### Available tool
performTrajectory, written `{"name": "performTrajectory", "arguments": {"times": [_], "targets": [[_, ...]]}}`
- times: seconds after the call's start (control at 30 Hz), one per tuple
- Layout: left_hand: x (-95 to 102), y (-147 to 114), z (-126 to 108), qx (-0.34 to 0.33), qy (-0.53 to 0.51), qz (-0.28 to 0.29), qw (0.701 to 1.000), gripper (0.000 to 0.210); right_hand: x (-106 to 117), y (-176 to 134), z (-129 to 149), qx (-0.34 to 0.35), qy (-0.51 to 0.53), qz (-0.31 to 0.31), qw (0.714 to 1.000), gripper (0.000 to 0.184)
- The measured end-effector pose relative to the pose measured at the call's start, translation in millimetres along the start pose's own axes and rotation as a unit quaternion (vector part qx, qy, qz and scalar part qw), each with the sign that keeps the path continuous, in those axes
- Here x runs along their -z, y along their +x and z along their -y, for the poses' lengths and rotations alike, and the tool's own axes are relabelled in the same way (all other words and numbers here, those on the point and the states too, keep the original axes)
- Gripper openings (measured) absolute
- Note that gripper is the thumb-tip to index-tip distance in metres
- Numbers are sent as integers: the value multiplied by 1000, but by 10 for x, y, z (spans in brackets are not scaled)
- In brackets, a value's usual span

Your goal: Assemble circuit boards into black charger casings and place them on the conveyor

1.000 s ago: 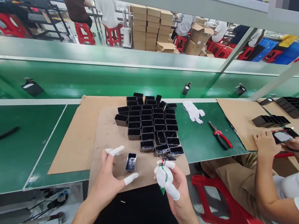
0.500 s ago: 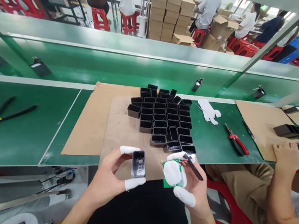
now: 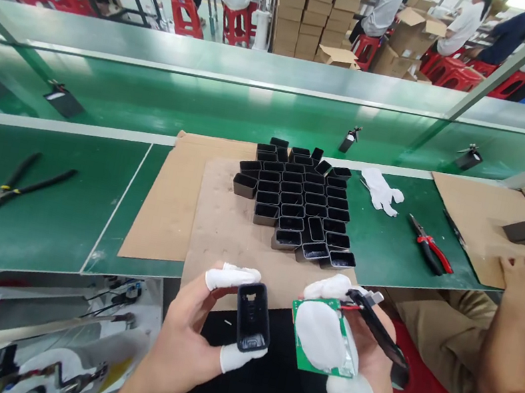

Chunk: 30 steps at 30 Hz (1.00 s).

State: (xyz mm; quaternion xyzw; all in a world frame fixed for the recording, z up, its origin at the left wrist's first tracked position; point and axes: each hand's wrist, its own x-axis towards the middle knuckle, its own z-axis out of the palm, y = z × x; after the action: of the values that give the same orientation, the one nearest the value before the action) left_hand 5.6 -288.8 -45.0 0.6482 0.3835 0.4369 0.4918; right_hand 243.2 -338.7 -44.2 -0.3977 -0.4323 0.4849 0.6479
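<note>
1. Over the black-clothed lap [image 3: 280, 382], near the tan cardboard sheet [image 3: 228, 245]: left hand [image 3: 197, 334] grips a small black open-topped box [image 3: 253, 320], thumb at near end, fingers at far end. A second ago it stood on the cardboard, hand spread around it.
2. Just beside: right hand [image 3: 370, 351], fingers closed on a square green circuit board with a white oval pad [image 3: 323, 337]. Board was edge-on then; padded face now shows. Red wires, long black strip [image 3: 383, 336] alongside.
3. Box and board apart. Judgement: both lifted, handled as a pair, not yet joined.
4. Beyond: clustered black rectangular boxes [image 3: 294, 207] on the cardboard.
</note>
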Motion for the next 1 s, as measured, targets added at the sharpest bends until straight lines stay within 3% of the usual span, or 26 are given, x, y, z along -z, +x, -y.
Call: {"name": "performTrajectory", "arguments": {"times": [0.3, 0.67, 1.0], "targets": [[36, -11, 40, -53, -8, 30, 998, 67, -91, 121, 187, 21, -7, 141, 990, 73], [32, -25, -8, -70, 11, 52, 996, 66, -203, 229, 257, 83, -124, 175, 973, 75], [34, -9, 19, -56, 10, 55, 997, 66, -205, 223, 256, 68, -146, 184, 970, 75]]}}
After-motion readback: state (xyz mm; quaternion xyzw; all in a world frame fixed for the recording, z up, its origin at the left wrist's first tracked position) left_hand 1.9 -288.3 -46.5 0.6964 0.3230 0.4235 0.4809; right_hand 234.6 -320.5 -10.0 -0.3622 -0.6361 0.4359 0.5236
